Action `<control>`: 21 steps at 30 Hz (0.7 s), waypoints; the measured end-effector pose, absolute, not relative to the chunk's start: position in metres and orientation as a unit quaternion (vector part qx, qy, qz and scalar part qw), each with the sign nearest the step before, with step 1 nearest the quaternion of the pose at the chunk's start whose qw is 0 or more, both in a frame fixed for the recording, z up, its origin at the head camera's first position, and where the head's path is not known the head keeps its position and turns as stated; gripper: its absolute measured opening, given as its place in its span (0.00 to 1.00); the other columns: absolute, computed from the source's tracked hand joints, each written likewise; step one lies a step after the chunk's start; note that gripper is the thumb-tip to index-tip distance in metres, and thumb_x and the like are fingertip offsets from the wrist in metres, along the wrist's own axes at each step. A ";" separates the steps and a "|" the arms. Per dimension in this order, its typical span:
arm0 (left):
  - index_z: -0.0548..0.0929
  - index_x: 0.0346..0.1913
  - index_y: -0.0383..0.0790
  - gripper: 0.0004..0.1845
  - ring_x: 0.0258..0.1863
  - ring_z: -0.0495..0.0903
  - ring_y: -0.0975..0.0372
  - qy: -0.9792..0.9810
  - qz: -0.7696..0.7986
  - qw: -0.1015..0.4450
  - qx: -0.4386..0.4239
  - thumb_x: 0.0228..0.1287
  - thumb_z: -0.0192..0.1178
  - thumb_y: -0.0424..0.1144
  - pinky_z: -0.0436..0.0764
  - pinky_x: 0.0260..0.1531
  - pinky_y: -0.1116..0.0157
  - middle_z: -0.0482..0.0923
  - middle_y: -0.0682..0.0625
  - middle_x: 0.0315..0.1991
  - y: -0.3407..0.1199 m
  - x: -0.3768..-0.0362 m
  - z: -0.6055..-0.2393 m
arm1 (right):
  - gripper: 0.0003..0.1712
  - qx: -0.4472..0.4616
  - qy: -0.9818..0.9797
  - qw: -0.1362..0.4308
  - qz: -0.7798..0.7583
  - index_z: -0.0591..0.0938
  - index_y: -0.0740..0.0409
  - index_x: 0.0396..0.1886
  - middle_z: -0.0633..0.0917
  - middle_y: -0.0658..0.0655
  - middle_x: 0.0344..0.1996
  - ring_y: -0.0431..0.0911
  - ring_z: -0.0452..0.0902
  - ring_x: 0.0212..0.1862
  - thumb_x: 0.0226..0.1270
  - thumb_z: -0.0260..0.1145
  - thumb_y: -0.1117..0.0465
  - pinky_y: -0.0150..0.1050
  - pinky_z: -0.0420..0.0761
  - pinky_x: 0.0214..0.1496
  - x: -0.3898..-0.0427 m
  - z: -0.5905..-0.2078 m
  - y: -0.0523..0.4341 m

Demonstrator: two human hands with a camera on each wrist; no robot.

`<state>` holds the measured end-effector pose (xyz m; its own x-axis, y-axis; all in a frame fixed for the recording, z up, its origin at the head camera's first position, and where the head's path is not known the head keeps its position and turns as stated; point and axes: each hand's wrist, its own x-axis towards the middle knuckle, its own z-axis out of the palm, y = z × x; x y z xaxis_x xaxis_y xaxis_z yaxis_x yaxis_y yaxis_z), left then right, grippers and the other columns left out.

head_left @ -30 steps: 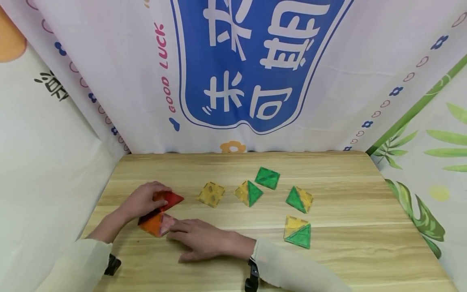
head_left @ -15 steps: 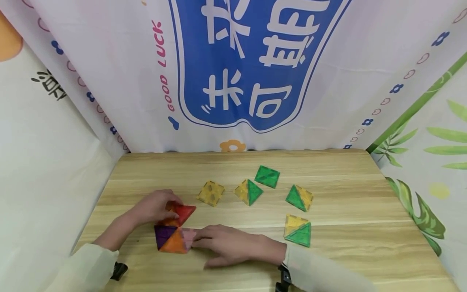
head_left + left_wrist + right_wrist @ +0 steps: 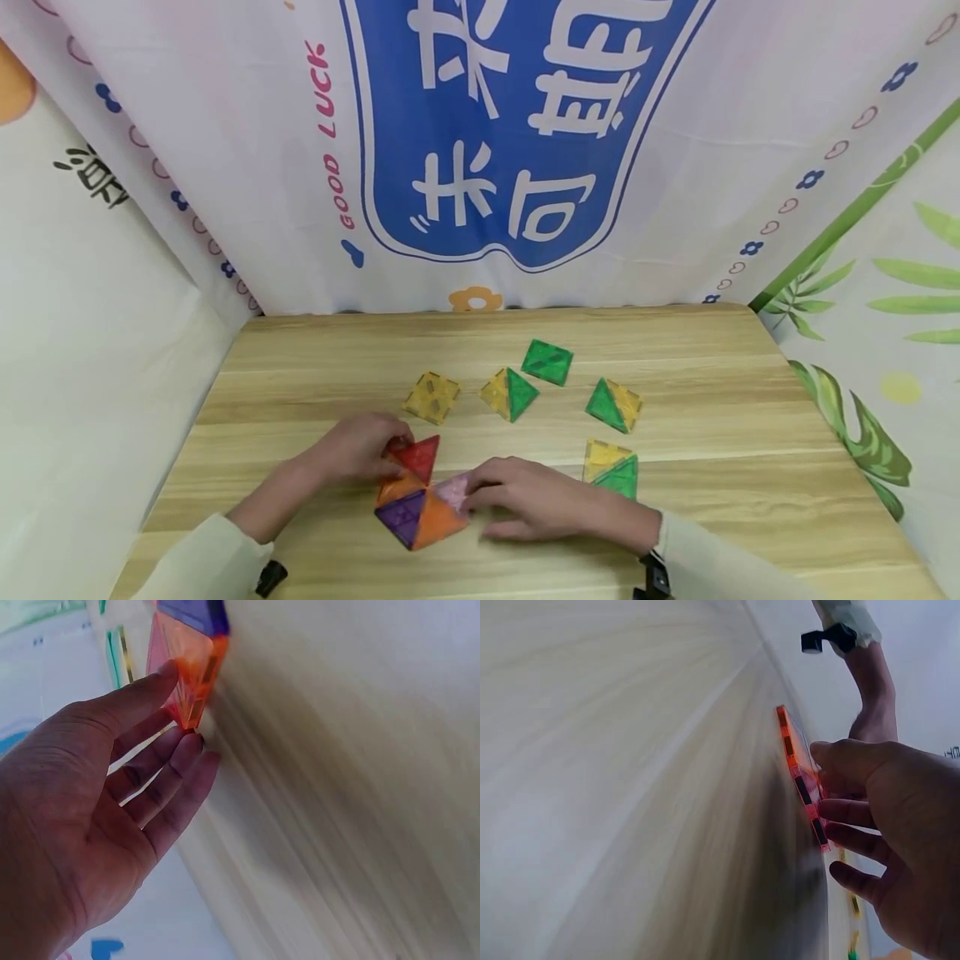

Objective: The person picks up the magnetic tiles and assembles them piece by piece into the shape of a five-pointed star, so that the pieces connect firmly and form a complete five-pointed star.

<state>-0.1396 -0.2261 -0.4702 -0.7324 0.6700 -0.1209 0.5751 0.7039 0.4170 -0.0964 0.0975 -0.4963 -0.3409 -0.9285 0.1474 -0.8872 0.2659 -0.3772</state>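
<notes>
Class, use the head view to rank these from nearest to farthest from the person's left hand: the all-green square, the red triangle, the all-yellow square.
1. Red triangle: right beside the left hand, on its right.
2. All-yellow square: farther back on the table, slightly right.
3. All-green square: farthest back and well to the right.

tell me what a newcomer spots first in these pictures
Probably the big blue print on the cloth behind the table. Next, the fan of red, orange, purple and pink tiles between left hand and right hand. Then the green and yellow tiles scattered farther back and right.
</notes>
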 end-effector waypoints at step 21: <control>0.85 0.61 0.36 0.37 0.34 0.84 0.63 0.937 0.136 0.113 0.301 0.60 0.76 0.62 0.81 0.29 0.64 0.89 0.48 0.45 -0.146 -0.122 -0.482 | 0.17 -0.430 0.873 0.032 -0.227 0.89 0.54 0.55 0.82 0.52 0.62 0.45 0.80 0.64 0.74 0.73 0.50 0.41 0.82 0.65 -0.109 -0.501 0.167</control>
